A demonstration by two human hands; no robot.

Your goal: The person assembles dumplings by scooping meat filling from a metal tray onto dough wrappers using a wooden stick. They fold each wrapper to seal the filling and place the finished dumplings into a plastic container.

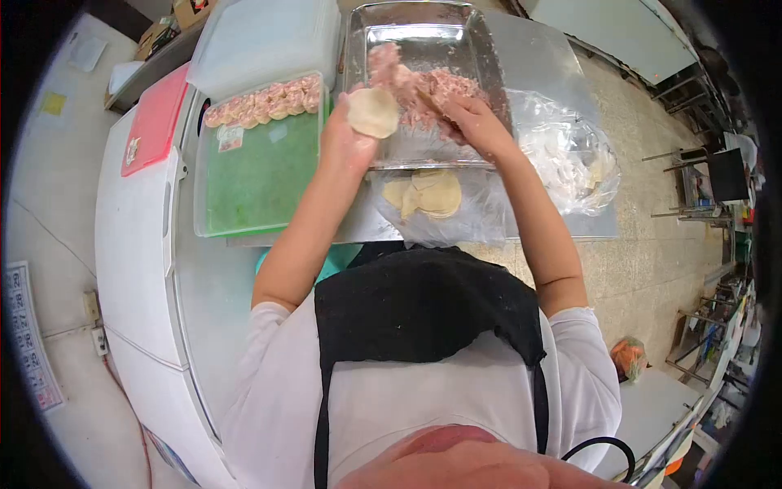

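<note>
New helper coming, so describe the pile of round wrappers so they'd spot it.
Find the big metal tray holding pink minced meat. At its edge nearest the wearer, on clear plastic, lies the pile of pale round wrappers. Unlike the lone wrapper at the left hand, these overlap.

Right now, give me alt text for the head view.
A person's left hand holds a pale round wrapper while the right hand reaches into pink mince in a metal tray; filled wrappers line the far end of a green tray at left.
</note>
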